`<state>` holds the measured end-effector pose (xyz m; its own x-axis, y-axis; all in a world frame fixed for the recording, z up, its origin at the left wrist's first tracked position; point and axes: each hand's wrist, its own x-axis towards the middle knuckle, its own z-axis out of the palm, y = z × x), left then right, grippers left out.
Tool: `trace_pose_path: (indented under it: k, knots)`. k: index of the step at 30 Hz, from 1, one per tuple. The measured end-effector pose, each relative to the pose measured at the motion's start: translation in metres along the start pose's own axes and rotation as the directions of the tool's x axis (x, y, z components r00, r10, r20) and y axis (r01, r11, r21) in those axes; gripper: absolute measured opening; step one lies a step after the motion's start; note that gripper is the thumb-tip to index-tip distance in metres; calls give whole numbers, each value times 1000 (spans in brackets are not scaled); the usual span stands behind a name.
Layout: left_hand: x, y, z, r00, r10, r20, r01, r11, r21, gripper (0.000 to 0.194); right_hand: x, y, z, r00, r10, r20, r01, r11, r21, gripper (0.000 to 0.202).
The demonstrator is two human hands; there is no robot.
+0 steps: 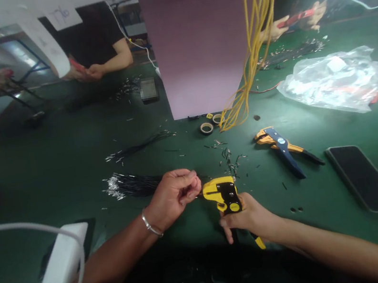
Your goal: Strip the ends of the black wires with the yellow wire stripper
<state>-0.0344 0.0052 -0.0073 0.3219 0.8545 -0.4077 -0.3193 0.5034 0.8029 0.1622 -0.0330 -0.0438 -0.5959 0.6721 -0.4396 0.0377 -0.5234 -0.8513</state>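
Note:
My right hand (pixel 240 217) is wrapped round the handles of a yellow and black wire stripper (pixel 221 194), its jaws pointing left. Just left of those jaws, the fingers of my left hand (pixel 178 189) are pinched together. What they hold is too small to make out; a thin dark line runs near the fingertips. Behind and left of that hand lies a bundle of black wires (pixel 134 184) with shiny bare ends. A smaller bunch of black wires (pixel 142 144) rests farther back. Short black offcuts (pixel 228 159) are scattered beyond the stripper.
To the right lie a blue and orange wire stripper (pixel 281 143), a phone (pixel 365 179) and a clear plastic bag (pixel 334 81). Yellow wires (pixel 252 68) hang beside a pink panel (pixel 202 47). Tape rolls (pixel 206 128) sit below it. Co-workers' hands (pixel 90 72) hold red tools across the table.

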Motion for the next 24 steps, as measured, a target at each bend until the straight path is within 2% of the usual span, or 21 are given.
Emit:
trace_pose_path:
  k: [4,10,12,17,20,24]
  knots:
    - [3,-1,-3,1000,-6,12,6,1000,-19,24,0,-4,0,1000,-1,23,1,1000,11,13]
    - [-1,-2,3,999,41,-7,-41,999,-32,26,0,-3,1,995,-4,-103,-13,986,-166,20]
    - [-5,-4,7,998,54,-23,-54,998,-18,25,0,-1,1,996,-21,-89,2,979,-205,25]
    - [-19,-9,17,983,157,-90,-143,979,145,26,4,9,-1,996,-15,-90,-8,968,-252,27]
    - [-25,-9,19,969,231,-88,-204,947,247,25,4,17,-1,992,-43,-119,11,966,-259,28]
    - [-20,-3,13,986,145,-79,-135,984,119,26,0,21,0,990,-75,-120,30,942,-333,32]
